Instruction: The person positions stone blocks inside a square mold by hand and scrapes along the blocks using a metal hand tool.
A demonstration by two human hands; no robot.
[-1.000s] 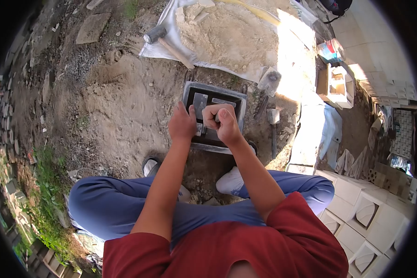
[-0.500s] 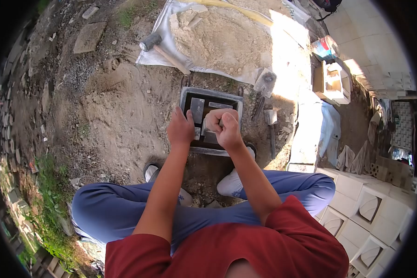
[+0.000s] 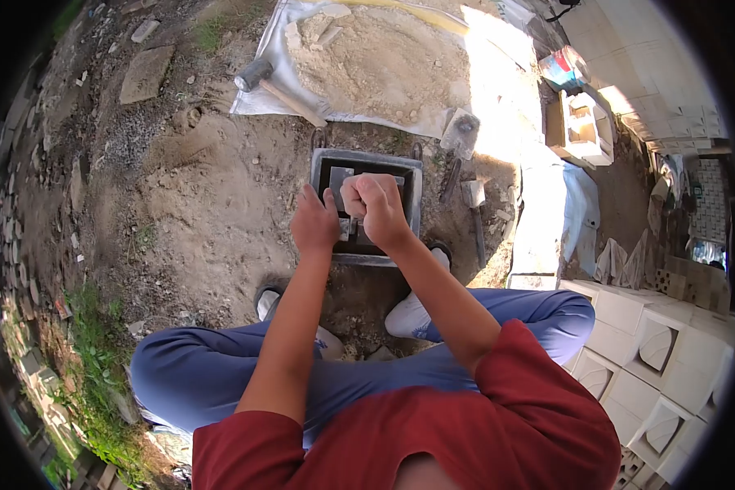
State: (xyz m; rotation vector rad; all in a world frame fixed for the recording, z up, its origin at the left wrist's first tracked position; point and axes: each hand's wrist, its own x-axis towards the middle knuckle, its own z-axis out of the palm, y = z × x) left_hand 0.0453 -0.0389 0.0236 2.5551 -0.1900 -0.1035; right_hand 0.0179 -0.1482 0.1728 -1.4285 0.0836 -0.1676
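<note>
A rectangular grey metal mould [image 3: 416, 204] with flat plates inside stands on the dirt between my feet. My left hand [image 3: 315, 219] is at its left wall, the thumb on the inner side and the fingers outside, so the hand straddles the rim. Over the mould's middle, my right hand [image 3: 376, 211] is closed in a fist. What it holds, if anything, is hidden by the fingers, and it covers part of the plates below.
A mallet [image 3: 290, 100] lies by a sheet with a sand pile [image 3: 384, 65]. Right of the mould are a trowel [image 3: 461, 135] and a hammer [image 3: 474, 200]. A hollow block [image 3: 584, 131], a bucket [image 3: 565, 67] and stacked blocks [image 3: 629, 327] stand farther right.
My right fist has shifted a little to the left and away from me over the mould. My left hand stays at the mould's left wall. The whole view has tilted slightly.
</note>
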